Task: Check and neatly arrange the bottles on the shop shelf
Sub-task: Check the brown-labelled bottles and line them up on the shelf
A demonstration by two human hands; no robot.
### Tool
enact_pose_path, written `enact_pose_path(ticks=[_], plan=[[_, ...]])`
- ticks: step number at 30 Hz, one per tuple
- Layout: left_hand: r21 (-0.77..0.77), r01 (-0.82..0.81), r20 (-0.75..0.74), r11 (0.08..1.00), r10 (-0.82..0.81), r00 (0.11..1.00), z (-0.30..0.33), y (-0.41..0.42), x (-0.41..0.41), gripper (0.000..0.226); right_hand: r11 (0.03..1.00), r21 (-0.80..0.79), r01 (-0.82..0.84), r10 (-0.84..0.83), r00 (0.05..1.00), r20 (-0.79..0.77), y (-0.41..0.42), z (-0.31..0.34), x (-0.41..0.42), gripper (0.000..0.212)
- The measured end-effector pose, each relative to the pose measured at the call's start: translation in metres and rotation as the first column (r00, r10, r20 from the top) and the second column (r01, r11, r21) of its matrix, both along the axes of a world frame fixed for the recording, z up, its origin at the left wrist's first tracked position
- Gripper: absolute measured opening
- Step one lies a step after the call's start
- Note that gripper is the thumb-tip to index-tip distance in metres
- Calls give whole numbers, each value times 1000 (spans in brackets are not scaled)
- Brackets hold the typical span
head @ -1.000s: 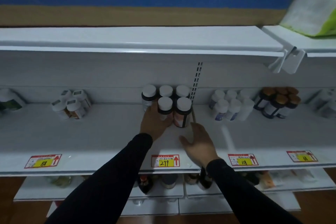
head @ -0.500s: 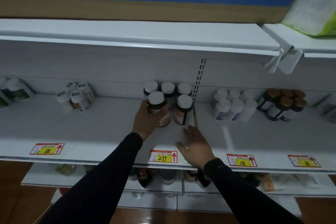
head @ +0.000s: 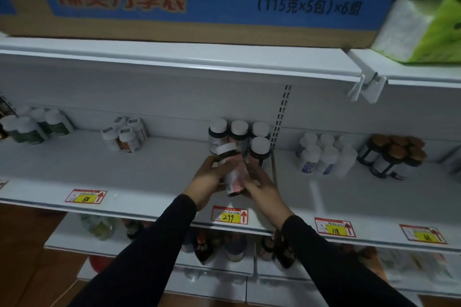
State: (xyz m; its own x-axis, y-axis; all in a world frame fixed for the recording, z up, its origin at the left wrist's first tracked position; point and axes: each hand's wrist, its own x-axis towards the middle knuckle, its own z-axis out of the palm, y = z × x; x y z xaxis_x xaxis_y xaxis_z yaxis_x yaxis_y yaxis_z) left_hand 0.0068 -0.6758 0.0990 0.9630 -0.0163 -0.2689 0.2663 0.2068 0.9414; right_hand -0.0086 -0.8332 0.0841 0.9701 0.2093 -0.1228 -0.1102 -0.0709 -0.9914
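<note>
A dim shop aisle with a white metal shelf [head: 149, 177] running across the view, its front lip carrying price tags; the tag marked 299 [head: 229, 215] serves as the landmark here.

Nearest, two arms in black sleeves reach up from the bottom edge on either side of that tag. Just above the tag, both hands meet around one white-capped bottle [head: 230, 169], lifted off the shelf and tilted, cap toward the upper left, pinkish label facing up. The left hand [head: 212, 177] grips its left side with fingers curled round the body. The right hand [head: 262, 188] holds the lower right of the bottle, fingers wrapped about it; the exact lie of its fingertips is hidden behind the bottle.

Just behind the hands, farther above the tag, four matching bottles [head: 239, 134] stand upright near the back panel, three in the rear row and one in front at the right.

To the right of the tag stands a cluster of white bottles [head: 324, 154], then dark bottles with brown caps [head: 394, 157]. To the left stands a small group of white-capped bottles [head: 126, 136], and green-labelled ones [head: 35, 127] farther left.

Well above, on the upper shelf, sits a cardboard box [head: 189, 0] with a blue band, a green package [head: 429, 20] beside it.
</note>
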Motion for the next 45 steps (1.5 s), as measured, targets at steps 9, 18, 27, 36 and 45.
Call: enact_pose_path(ticks=[9,18,27,36,45], plan=[[-68,15,8,998,-14,1000,7,10,-2,43,950,310,43,31,972,-231,-2,7,-4,29],[-156,30,2,987,-30,1000,9,10,-2,35,900,413,137,14,939,-342,2,4,-5,44],[-93,8,37,996,-4,999,10,9,-4,34,851,498,170,36,926,-377,7,7,-8,55],[-108,31,26,994,-28,999,9,14,-6,37,860,479,174,72,889,-453,8,2,-5,60],[-126,11,23,992,-8,1000,10,15,-4,34,868,467,169,57,900,-431,13,2,-7,64]])
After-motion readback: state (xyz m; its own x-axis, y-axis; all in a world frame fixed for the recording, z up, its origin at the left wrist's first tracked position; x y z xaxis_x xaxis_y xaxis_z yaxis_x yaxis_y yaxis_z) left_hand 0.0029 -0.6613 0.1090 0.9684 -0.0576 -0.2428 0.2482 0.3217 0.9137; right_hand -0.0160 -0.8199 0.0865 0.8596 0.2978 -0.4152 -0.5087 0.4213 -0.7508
